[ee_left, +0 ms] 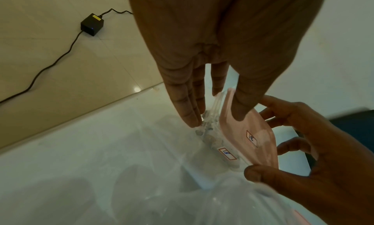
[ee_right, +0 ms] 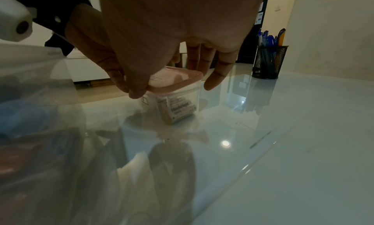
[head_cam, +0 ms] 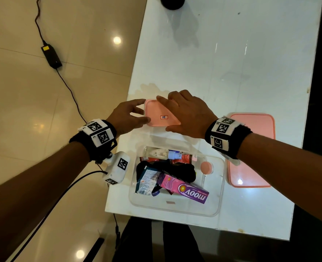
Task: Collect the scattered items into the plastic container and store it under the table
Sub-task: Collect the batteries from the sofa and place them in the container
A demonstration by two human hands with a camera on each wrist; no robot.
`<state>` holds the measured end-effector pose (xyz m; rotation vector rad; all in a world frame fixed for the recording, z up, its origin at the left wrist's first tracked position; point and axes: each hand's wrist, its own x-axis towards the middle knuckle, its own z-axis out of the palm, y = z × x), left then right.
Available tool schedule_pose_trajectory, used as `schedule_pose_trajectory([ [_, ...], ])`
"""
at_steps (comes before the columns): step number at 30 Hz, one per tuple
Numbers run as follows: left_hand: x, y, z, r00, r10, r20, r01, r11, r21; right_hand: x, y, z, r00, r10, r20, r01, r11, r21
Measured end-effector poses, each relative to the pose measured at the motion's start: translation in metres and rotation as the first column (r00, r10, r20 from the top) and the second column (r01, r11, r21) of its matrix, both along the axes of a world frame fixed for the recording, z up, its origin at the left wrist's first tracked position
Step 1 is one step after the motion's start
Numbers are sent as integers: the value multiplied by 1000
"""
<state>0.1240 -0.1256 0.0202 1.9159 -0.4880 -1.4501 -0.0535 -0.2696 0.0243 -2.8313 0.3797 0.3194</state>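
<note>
A small clear box with a pink lid [head_cam: 161, 115] [ee_left: 248, 140] [ee_right: 174, 79] stands on the white table [head_cam: 222, 63], close to its left edge. My left hand [head_cam: 144, 111] [ee_left: 216, 116] pinches the box's left end, thumb on the lid and straight fingers against the clear wall. From above, my right hand [head_cam: 164, 112] [ee_right: 174, 84] grips the lid, with the thumb at the near corner and the fingers curled over the far side. Nearer me stands the large clear plastic container [head_cam: 217, 190], holding a purple "moov" carton [head_cam: 186, 190], a black cloth and several other items.
The large pink lid [head_cam: 251, 148] lies to the right of the container, partly under my right wrist. A black mesh pen holder [ee_right: 269, 62] stands at the table's far end. On the tiled floor to the left lie a power adapter [head_cam: 51, 56] and its cable.
</note>
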Motion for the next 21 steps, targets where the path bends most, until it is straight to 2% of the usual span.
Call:
schedule_pose_trajectory([
  [12, 0, -2, 0, 1000, 11, 11, -10, 1000, -22, 15, -1, 8, 982, -49, -180, 52, 999, 14],
  [21, -1, -8, -1, 997, 81, 5, -81, 997, 9, 25, 2, 15, 967, -81, -241, 87, 996, 15],
])
